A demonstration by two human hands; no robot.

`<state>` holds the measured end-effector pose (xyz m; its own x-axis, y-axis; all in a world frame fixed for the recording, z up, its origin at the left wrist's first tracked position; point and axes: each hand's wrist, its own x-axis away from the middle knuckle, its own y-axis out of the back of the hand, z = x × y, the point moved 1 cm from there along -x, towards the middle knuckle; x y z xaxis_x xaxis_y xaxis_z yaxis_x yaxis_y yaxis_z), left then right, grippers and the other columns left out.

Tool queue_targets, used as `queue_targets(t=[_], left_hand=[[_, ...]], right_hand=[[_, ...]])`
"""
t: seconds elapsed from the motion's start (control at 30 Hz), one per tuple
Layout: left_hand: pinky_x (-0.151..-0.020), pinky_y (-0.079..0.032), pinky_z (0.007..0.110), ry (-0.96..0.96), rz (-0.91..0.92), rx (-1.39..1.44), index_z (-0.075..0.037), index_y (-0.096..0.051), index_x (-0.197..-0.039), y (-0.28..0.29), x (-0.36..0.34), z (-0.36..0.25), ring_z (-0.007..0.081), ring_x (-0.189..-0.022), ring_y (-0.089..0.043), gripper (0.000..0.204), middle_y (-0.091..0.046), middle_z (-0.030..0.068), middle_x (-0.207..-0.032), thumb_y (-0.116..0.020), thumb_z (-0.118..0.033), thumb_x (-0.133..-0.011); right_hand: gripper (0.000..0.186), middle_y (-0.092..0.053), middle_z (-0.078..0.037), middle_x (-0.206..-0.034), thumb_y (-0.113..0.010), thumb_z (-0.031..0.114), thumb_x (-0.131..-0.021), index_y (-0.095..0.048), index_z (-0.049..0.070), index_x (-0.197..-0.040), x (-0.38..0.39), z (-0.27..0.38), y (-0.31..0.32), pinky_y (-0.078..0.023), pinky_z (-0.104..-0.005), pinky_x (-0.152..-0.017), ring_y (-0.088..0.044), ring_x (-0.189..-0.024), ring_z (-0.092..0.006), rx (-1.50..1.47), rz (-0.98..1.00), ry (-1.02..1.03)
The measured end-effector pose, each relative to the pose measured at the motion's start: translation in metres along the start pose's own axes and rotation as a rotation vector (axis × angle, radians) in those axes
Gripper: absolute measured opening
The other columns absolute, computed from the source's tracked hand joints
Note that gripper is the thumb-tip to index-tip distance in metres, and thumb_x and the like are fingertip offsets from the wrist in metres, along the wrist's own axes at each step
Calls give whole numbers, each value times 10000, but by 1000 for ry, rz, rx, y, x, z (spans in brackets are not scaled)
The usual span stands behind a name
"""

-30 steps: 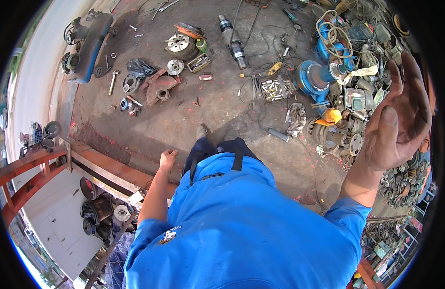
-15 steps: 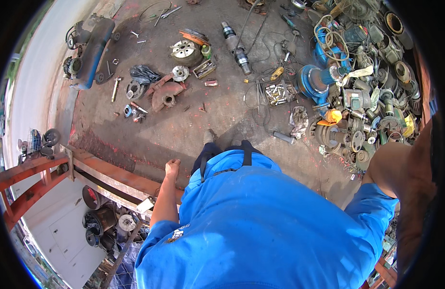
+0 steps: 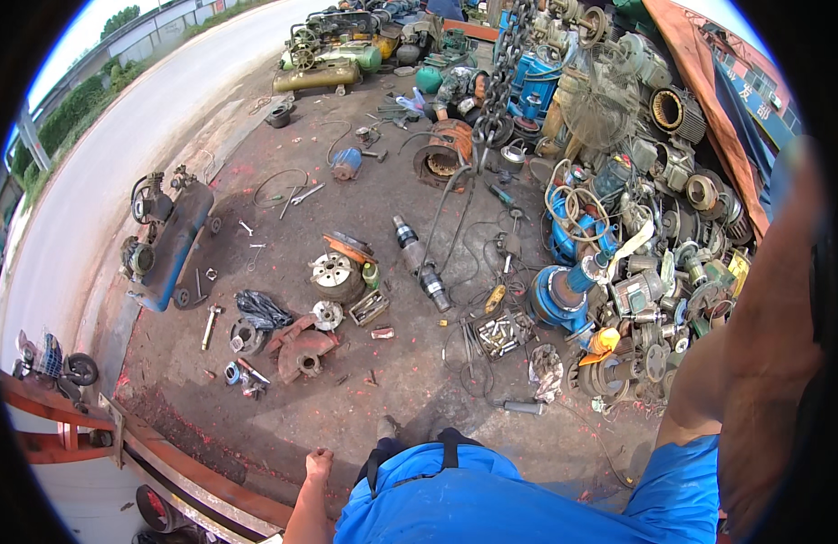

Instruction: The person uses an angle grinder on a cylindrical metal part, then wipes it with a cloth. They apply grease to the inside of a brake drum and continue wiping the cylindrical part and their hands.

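Note:
Low at my left side hangs my left hand [image 3: 319, 463], its fingers curled into a loose fist; nothing sticks out of it. It is over the floor near the orange steel beam [image 3: 201, 480] and touches nothing. My right arm is bent upward at the right rim, and my right hand [image 3: 795, 218] is very close to the camera, dark and blurred, with its fingers not distinguishable. Ahead on the stained floor lie a rusty pump casing [image 3: 305, 352], a motor shaft with rotor [image 3: 421, 263], a hammer [image 3: 211, 327] and a tray of metal parts [image 3: 502, 334].
A blue air compressor [image 3: 174, 245] stands at the left beside the road. A heap of motors and metal parts [image 3: 650, 290] fills the right, with a blue pump [image 3: 562, 295] at its edge. A chain [image 3: 505, 72] hangs ahead. Beyond it, a person [image 3: 457, 91] bends by an orange motor housing [image 3: 446, 150].
The view has tilted up, so the far yard, chain and crouching person now show. My left hand stays curled low at my side; my right arm stays raised.

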<state>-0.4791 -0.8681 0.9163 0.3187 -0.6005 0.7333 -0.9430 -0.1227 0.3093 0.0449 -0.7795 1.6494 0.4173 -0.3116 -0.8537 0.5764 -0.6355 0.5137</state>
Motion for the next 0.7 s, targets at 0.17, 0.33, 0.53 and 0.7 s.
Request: queue_targets(t=[0.17, 0.33, 0.53, 0.7], left_hand=[[-420, -395, 270, -51, 86, 67, 18, -678, -957, -9, -8, -12, 125, -485, -529, 133, -590, 41, -637, -657, -90, -882], [-882, -419, 365, -54, 18, -102, 24, -644, -1215, 10, 88, -27, 251, -1040, -532, 438, -617, 139, -1130, -671, -195, -837], [-480, -427, 278, -32, 57, -8, 46, -656, -1169, -19, -5, -58, 126, -571, -557, 365, -631, 41, -735, -671, -160, -867], [-478, -432, 284, 18, 95, -64, 19, -684, -1151, -2, 35, -57, 133, -576, -559, 339, -640, 54, -749, -651, -184, -882]], right_hand=[[563, -457, -238, -1497, -620, 239, -955, -453, -32, -1418, -41, -20, 44, -372, -496, -1143, -457, -1387, -361, 262, -39, -146], [574, -454, -240, -1500, -605, 259, -962, -442, -35, -1428, -68, -85, 58, -366, -499, -1146, -452, -1390, -364, 352, -74, -267], [590, -451, -242, -1502, -586, 282, -970, -430, -39, -1440, -53, -140, 75, -359, -503, -1150, -446, -1394, -368, 523, -10, -444], [603, -448, -244, -1505, -570, 301, -977, -420, -43, -1450, -44, -178, 51, -353, -507, -1154, -441, -1397, -371, 525, 41, -505]])
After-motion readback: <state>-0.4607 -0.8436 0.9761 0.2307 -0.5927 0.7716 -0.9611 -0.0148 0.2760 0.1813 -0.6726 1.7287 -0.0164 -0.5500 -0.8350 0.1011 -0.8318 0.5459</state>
